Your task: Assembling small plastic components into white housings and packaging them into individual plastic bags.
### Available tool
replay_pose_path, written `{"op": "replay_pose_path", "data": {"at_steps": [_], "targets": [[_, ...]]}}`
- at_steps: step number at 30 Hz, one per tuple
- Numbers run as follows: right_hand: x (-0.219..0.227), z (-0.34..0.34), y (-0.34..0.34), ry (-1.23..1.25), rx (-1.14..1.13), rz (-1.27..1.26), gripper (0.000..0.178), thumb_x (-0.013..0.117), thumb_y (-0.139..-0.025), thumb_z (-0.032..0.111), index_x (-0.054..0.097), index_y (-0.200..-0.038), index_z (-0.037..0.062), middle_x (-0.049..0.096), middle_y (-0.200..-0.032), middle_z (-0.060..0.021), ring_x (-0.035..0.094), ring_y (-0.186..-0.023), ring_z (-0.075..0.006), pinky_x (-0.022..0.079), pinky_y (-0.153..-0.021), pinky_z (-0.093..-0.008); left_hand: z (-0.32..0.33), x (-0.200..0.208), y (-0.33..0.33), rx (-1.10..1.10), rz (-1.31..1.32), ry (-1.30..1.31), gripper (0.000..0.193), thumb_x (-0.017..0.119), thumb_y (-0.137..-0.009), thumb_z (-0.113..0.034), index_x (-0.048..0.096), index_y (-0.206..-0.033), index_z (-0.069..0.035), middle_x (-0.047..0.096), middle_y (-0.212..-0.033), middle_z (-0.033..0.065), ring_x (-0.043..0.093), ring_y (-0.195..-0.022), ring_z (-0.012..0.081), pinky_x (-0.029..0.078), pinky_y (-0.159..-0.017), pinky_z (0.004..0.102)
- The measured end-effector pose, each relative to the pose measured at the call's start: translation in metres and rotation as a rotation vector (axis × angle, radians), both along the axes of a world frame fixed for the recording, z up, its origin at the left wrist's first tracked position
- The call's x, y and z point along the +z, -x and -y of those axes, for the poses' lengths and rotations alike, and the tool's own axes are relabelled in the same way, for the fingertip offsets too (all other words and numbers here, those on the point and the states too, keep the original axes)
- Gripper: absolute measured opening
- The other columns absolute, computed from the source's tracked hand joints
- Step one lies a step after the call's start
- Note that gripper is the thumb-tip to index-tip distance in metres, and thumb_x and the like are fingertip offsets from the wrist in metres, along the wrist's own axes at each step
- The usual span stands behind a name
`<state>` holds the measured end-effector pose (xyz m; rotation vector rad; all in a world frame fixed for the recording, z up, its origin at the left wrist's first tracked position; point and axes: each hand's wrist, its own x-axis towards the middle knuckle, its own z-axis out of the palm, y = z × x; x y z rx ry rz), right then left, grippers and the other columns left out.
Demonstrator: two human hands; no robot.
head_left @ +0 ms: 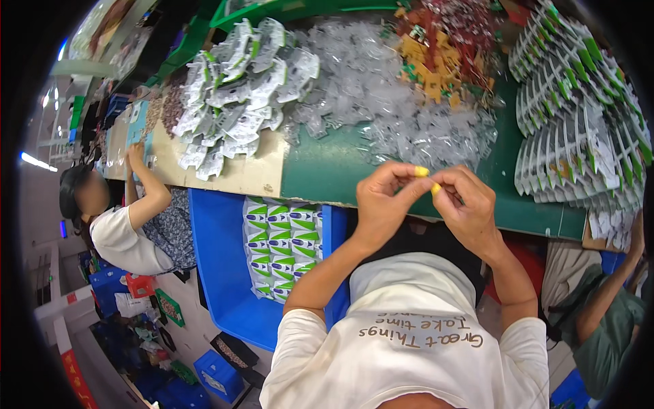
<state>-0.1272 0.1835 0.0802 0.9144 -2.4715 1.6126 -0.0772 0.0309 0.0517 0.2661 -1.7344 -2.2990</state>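
My left hand (383, 204) and my right hand (469, 206) meet above the near edge of the green table (320, 178). Both are closed in a pinch, fingertips nearly touching, and whatever sits between them is too small to make out. A yellow covering shows at a fingertip of each hand. Just beyond my hands lies a wide heap of clear plastic pieces (436, 133). Behind it are a pile of orange-yellow pieces (432, 71) and a pile of dark red pieces (463, 31).
White-and-green curved cards are heaped at left (238, 95) and stacked in rows at right (565, 116). A blue bin (221, 273) beside me holds green-and-white packages (281, 245). One person (129, 232) works at the left; another (603, 313) is at the right.
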Motion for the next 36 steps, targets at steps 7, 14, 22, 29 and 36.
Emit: {"op": "replay_pose_path", "data": {"at_steps": [7, 14, 22, 29, 36], "targets": [[-0.003, -0.009, 0.006, 0.008, 0.059, 0.174, 0.014, 0.070, -0.079, -0.007, 0.071, -0.090, 0.0007, 0.066, -0.080, -0.0036, 0.052, -0.060, -0.0063, 0.038, -0.052, -0.0216, 0.007, -0.005, -0.001, -0.087, -0.055, 0.344, 0.018, 0.078, -0.083, -0.005, 0.074, -0.099, 0.000, 0.069, -0.091, 0.0061, 0.064, -0.079, 0.0109, 0.052, -0.072, 0.0244], [-0.019, -0.005, 0.028, 0.092, 0.357, 0.385, 0.013, 0.074, -0.079, -0.006, 0.075, -0.091, 0.0009, 0.068, -0.081, -0.0035, 0.059, -0.070, -0.0096, 0.044, -0.061, -0.0226, 0.040, -0.019, 0.002, -0.597, 0.304, -0.508, 0.039, 0.071, -0.092, -0.010, 0.060, -0.129, -0.006, 0.067, -0.093, 0.0008, 0.065, -0.080, 0.0097, 0.053, -0.075, 0.0228], [-0.030, 0.013, 0.032, 0.091, 0.152, 0.497, 0.006, 0.065, -0.092, 0.003, 0.061, -0.097, 0.0016, 0.054, -0.073, 0.0055, 0.045, -0.061, 0.0005, 0.036, -0.053, -0.0193, 0.103, 0.030, 0.054, -0.404, 0.169, 0.106, 0.041, 0.074, -0.090, -0.013, 0.058, -0.128, -0.008, 0.065, -0.096, 0.0009, 0.063, -0.087, 0.0106, 0.052, -0.078, 0.0243], [-0.017, -0.010, 0.032, 0.143, 0.074, 0.606, 0.008, 0.065, -0.092, 0.005, 0.060, -0.098, 0.0011, 0.053, -0.068, 0.0060, 0.044, -0.057, 0.0002, 0.035, -0.051, -0.0190, 0.247, 0.073, 0.147, 0.707, -0.311, 1.439, 0.035, 0.065, -0.079, -0.010, 0.067, -0.113, -0.003, 0.068, -0.104, 0.0189, 0.065, -0.094, 0.0388, 0.052, -0.083, 0.0491], [-0.030, -0.016, 0.035, 0.054, 0.112, 0.607, 0.006, 0.066, -0.090, 0.004, 0.062, -0.094, 0.0011, 0.057, -0.074, 0.0062, 0.047, -0.060, 0.0020, 0.038, -0.053, -0.0168, 0.280, 0.075, 0.185, 0.423, 0.355, 1.315, 0.040, 0.066, -0.071, -0.020, 0.071, -0.108, -0.006, 0.071, -0.100, 0.0213, 0.068, -0.097, 0.0399, 0.053, -0.085, 0.0486]]}}
